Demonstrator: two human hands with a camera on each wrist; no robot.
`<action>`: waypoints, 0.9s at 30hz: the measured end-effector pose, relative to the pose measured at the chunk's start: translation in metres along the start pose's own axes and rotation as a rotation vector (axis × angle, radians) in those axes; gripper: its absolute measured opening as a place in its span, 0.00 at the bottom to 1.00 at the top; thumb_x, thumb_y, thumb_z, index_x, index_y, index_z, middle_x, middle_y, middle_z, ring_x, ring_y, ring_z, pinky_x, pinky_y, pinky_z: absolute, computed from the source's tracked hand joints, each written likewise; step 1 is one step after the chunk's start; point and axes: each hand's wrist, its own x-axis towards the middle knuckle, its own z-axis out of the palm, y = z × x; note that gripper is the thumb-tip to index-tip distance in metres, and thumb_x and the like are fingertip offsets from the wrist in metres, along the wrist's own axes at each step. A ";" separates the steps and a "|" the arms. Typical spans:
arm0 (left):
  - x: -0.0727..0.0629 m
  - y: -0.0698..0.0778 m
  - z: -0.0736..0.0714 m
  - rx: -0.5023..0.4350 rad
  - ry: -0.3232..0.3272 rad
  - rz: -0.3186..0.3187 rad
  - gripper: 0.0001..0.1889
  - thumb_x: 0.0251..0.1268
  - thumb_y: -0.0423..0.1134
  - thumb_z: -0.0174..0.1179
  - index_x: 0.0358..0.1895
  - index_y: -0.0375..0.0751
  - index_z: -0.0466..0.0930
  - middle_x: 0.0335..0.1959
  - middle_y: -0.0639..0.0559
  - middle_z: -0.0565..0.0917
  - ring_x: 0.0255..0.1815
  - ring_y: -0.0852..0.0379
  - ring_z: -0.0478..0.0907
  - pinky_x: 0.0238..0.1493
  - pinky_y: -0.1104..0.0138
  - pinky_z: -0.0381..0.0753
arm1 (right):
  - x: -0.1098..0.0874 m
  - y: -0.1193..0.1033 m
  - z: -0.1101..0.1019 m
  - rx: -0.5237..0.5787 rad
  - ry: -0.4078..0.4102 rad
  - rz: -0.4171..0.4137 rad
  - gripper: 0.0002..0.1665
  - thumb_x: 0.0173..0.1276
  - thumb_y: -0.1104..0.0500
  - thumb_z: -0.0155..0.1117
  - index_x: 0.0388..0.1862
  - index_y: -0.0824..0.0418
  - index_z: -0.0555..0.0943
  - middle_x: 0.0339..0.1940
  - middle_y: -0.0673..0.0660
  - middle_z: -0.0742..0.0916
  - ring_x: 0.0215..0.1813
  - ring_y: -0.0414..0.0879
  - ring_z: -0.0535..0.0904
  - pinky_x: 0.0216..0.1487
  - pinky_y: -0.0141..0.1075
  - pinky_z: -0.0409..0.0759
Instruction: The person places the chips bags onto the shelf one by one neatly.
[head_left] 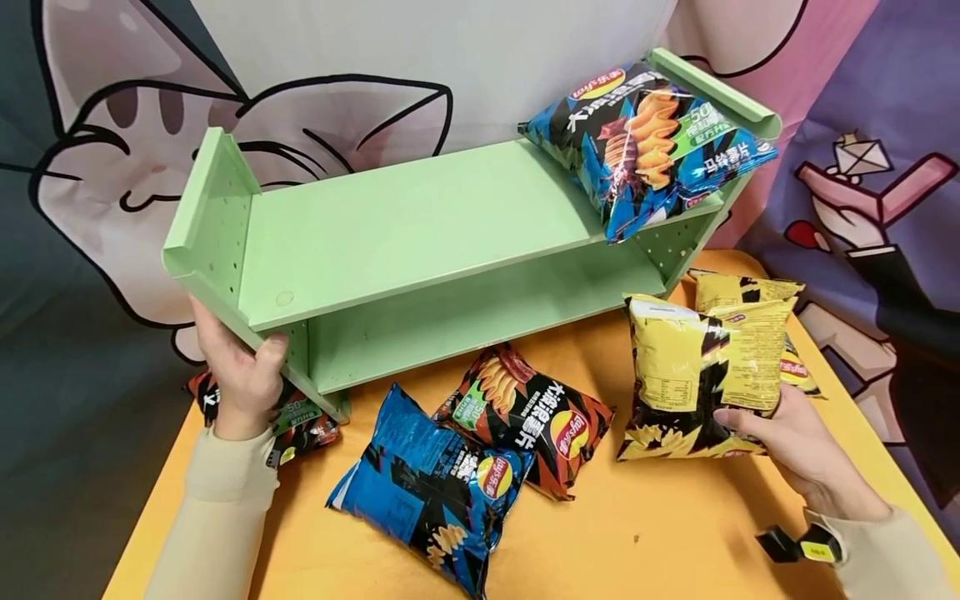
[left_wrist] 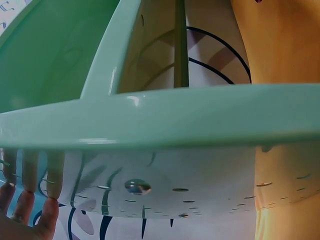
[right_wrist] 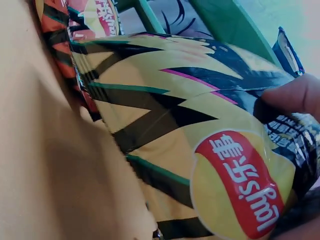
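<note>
A light green two-tier shelf [head_left: 420, 233] stands at a slant across the head view. My left hand [head_left: 243, 371] grips its left side panel, thumb at the front edge; in the left wrist view the fingers [left_wrist: 47, 215] lie against the panel's outer face. My right hand [head_left: 802, 450] holds a yellow and black Lay's chip bag [head_left: 675, 358] by its lower right part, in front of the shelf's right end. The right wrist view shows the thumb [right_wrist: 295, 97] pressing on that bag. On the upper tier, at the right, lies a blue and black chip bag [head_left: 645, 150].
On the orange table [head_left: 600, 542] lie a blue chip bag [head_left: 405, 475] and a red-black one [head_left: 532, 408], overlapping. Another red-black bag [head_left: 307, 425] is partly hidden behind my left hand. A yellow bag [head_left: 742, 287] sits behind the held one. A cartoon-printed backdrop [head_left: 375, 108] stands behind.
</note>
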 end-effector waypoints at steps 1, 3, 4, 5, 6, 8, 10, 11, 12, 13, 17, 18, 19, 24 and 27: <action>0.000 0.000 0.000 0.003 -0.001 0.000 0.43 0.33 0.37 0.51 0.63 0.18 0.67 0.52 0.32 0.79 0.52 0.47 0.73 0.66 0.57 0.70 | 0.000 -0.001 0.001 0.000 0.005 -0.028 0.31 0.64 0.80 0.60 0.58 0.52 0.83 0.50 0.44 0.90 0.49 0.34 0.85 0.46 0.27 0.83; 0.000 0.000 -0.001 0.001 -0.004 -0.001 0.43 0.33 0.37 0.52 0.63 0.18 0.67 0.52 0.32 0.79 0.52 0.47 0.73 0.66 0.57 0.69 | 0.000 -0.004 0.004 -0.029 0.017 -0.065 0.31 0.63 0.80 0.62 0.60 0.54 0.82 0.50 0.44 0.91 0.48 0.34 0.86 0.43 0.28 0.84; 0.000 0.000 -0.001 0.000 -0.006 -0.003 0.43 0.33 0.37 0.52 0.63 0.18 0.67 0.52 0.32 0.79 0.52 0.47 0.73 0.66 0.57 0.69 | 0.000 -0.006 0.006 -0.074 0.034 -0.084 0.32 0.62 0.80 0.64 0.61 0.55 0.81 0.51 0.44 0.91 0.49 0.34 0.86 0.43 0.28 0.83; 0.000 0.000 -0.001 -0.001 -0.007 -0.004 0.43 0.33 0.37 0.52 0.64 0.18 0.67 0.52 0.32 0.79 0.52 0.47 0.73 0.66 0.57 0.69 | 0.000 -0.008 0.007 -0.130 0.049 -0.105 0.33 0.61 0.80 0.66 0.63 0.56 0.81 0.52 0.43 0.90 0.49 0.33 0.86 0.43 0.27 0.83; 0.000 0.000 -0.001 -0.004 -0.008 -0.006 0.43 0.33 0.37 0.52 0.64 0.18 0.67 0.52 0.32 0.79 0.52 0.47 0.73 0.66 0.57 0.69 | 0.001 -0.009 0.008 -0.190 0.059 -0.133 0.35 0.60 0.79 0.68 0.64 0.57 0.80 0.52 0.42 0.90 0.50 0.32 0.86 0.43 0.26 0.83; -0.001 0.001 -0.001 0.006 -0.012 -0.011 0.44 0.33 0.36 0.51 0.64 0.18 0.67 0.52 0.32 0.79 0.52 0.47 0.73 0.65 0.57 0.69 | 0.002 -0.012 0.010 -0.290 0.071 -0.199 0.39 0.56 0.81 0.71 0.67 0.61 0.77 0.54 0.42 0.89 0.51 0.32 0.85 0.45 0.24 0.82; -0.001 0.001 -0.001 0.014 -0.014 -0.016 0.44 0.33 0.36 0.51 0.65 0.18 0.67 0.53 0.32 0.78 0.52 0.48 0.73 0.64 0.58 0.69 | 0.006 -0.015 0.011 -0.347 0.072 -0.291 0.45 0.49 0.84 0.72 0.69 0.66 0.75 0.57 0.44 0.87 0.55 0.32 0.83 0.51 0.21 0.79; -0.001 0.001 -0.001 0.018 -0.015 -0.020 0.44 0.33 0.35 0.50 0.65 0.19 0.67 0.53 0.33 0.78 0.52 0.48 0.73 0.64 0.58 0.69 | 0.008 -0.016 0.012 -0.352 0.053 -0.347 0.47 0.46 0.86 0.72 0.69 0.70 0.74 0.58 0.46 0.87 0.56 0.33 0.83 0.53 0.21 0.79; -0.001 0.002 -0.001 0.022 -0.016 -0.024 0.44 0.32 0.35 0.50 0.65 0.19 0.67 0.53 0.33 0.79 0.52 0.48 0.73 0.64 0.58 0.69 | 0.011 -0.016 0.012 -0.382 0.037 -0.406 0.49 0.42 0.87 0.72 0.68 0.72 0.74 0.58 0.46 0.87 0.57 0.33 0.83 0.55 0.21 0.78; -0.001 0.002 -0.001 0.027 -0.017 -0.027 0.44 0.33 0.35 0.50 0.66 0.19 0.67 0.53 0.33 0.79 0.52 0.48 0.73 0.64 0.58 0.69 | 0.014 -0.017 0.012 -0.397 0.017 -0.458 0.51 0.39 0.89 0.72 0.68 0.74 0.74 0.59 0.46 0.86 0.59 0.34 0.82 0.57 0.21 0.77; -0.001 0.003 -0.002 0.021 -0.016 -0.036 0.44 0.33 0.35 0.50 0.66 0.19 0.67 0.53 0.33 0.79 0.52 0.48 0.73 0.64 0.58 0.70 | 0.023 -0.019 0.013 -0.438 -0.089 -0.656 0.41 0.38 0.87 0.74 0.57 0.77 0.78 0.55 0.49 0.86 0.57 0.37 0.80 0.59 0.23 0.74; -0.001 0.003 -0.002 0.021 -0.016 -0.034 0.44 0.33 0.35 0.50 0.65 0.19 0.67 0.53 0.33 0.79 0.51 0.48 0.73 0.64 0.58 0.70 | 0.024 -0.020 0.015 -0.486 -0.105 -0.707 0.34 0.45 0.81 0.77 0.55 0.76 0.80 0.55 0.51 0.86 0.58 0.38 0.79 0.60 0.24 0.73; -0.001 0.003 -0.002 0.024 -0.016 -0.034 0.44 0.33 0.35 0.50 0.65 0.19 0.67 0.53 0.33 0.79 0.51 0.48 0.73 0.63 0.58 0.70 | 0.024 -0.023 0.018 -0.508 -0.130 -0.742 0.28 0.51 0.74 0.79 0.52 0.75 0.81 0.54 0.55 0.85 0.59 0.39 0.78 0.62 0.25 0.72; 0.000 0.001 -0.001 0.029 -0.006 -0.022 0.44 0.32 0.35 0.50 0.64 0.19 0.68 0.52 0.33 0.79 0.51 0.48 0.73 0.64 0.59 0.69 | 0.032 -0.029 0.036 -0.742 -0.158 -1.004 0.32 0.67 0.39 0.70 0.46 0.68 0.87 0.51 0.71 0.83 0.66 0.48 0.76 0.72 0.29 0.66; 0.000 0.001 -0.001 0.025 -0.002 -0.023 0.43 0.31 0.36 0.50 0.64 0.19 0.68 0.52 0.33 0.79 0.51 0.48 0.73 0.64 0.59 0.69 | 0.040 -0.020 0.040 -0.826 -0.177 -1.115 0.29 0.72 0.39 0.64 0.46 0.66 0.88 0.52 0.74 0.84 0.66 0.58 0.76 0.79 0.38 0.62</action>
